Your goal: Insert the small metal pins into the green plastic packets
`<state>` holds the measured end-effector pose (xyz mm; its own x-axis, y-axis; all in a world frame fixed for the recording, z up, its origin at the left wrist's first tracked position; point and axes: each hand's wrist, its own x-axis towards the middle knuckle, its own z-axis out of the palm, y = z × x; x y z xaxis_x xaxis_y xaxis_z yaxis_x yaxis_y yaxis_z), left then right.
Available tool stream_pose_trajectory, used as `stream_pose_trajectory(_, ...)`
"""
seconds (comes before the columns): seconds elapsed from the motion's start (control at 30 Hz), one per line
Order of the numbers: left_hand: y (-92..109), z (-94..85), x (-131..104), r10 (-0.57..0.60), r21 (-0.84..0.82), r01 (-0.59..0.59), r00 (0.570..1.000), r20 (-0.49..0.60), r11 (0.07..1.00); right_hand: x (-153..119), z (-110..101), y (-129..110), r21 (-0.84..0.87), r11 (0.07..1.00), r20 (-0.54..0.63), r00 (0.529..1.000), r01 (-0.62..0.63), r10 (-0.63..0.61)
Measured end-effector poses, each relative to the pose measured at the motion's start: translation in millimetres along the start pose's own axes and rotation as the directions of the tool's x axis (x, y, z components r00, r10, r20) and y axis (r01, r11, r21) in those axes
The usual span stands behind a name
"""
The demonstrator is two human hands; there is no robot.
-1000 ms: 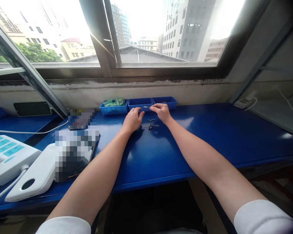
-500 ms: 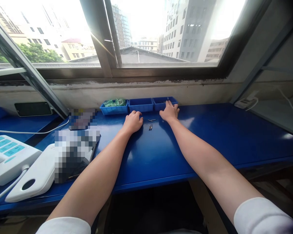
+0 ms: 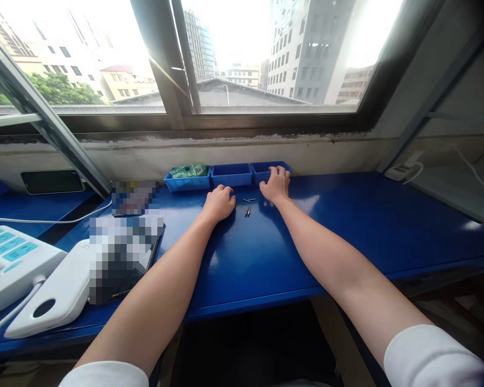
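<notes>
My right hand [image 3: 277, 185] reaches over the front rim of the right-hand blue bin [image 3: 262, 176], thumb and fingers apart. Its fingertips partly cover the bin's inside, so contact with anything in there cannot be made out. My left hand [image 3: 220, 204] rests on the blue table with curled fingers; its palm side is hidden. Between the hands lie a few small, thin metal pins [image 3: 250, 200], and nearer to me a close pair of pointed metal pieces [image 3: 248, 212], too small to name exactly.
A middle blue bin [image 3: 231, 180] and a left bin [image 3: 187, 184] holding green plastic packaging [image 3: 189, 171] stand in the row under the window. On the left are a phone [image 3: 53, 181], a white power strip [image 3: 18, 260], a white device with a round hole [image 3: 50, 287] and blurred items.
My right hand has drawn back slightly toward me from the right bin. A small upright piece seen by its fingertips earlier no longer shows. The left hand has stayed put.
</notes>
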<state>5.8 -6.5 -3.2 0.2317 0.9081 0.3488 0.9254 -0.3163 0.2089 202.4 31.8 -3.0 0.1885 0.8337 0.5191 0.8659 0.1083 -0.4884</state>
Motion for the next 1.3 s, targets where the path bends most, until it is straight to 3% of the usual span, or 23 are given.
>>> stream_pose_trajectory(0.1,-1,0.8,1,0.002,0.008,-0.001,1.0,-0.02,1.0,-5,-3,-9,0.224,0.954,0.145,0.961,0.201,-0.237)
stream_pose_trajectory(0.2,0,0.3,1,-0.006,-0.002,0.006,1.0,-0.017,1.0,-8,-3,-14,0.475,0.842,0.356,0.819,0.256,-0.45)
stream_pose_trajectory(0.4,3,-2.3,-1,-0.004,-0.015,0.004,1.0,-0.008,1.0,-3,-4,-12,0.638,0.77,0.594,0.64,-0.006,-0.488)
stream_pose_trajectory(0.47,3,-2.2,-1,-0.006,-0.017,0.006,1.0,-0.006,1.0,-1,-7,-12,0.624,0.781,0.623,0.604,-0.001,-0.497)
stream_pose_trajectory(0.6,2,-1.2,0,-0.005,-0.014,0.005,1.0,-0.008,1.0,-1,-13,-17,0.554,0.819,0.629,0.566,0.153,-0.532)
stream_pose_trajectory(0.77,3,-1.2,0,-0.001,-0.01,0.001,1.0,0.001,1.0,-4,-11,-20,0.491,0.833,0.618,0.572,0.256,-0.54)
stream_pose_trajectory(1.0,0,1.6,0,0.027,-0.01,-0.027,1.0,-0.001,1.0,-21,2,-22,0.285,0.826,0.406,0.719,0.486,-0.564)
stream_pose_trajectory(1.3,1,2.4,0,0.051,-0.005,-0.051,0.999,0.007,0.999,-24,11,-28,0.113,0.82,0.404,0.729,0.561,-0.553)
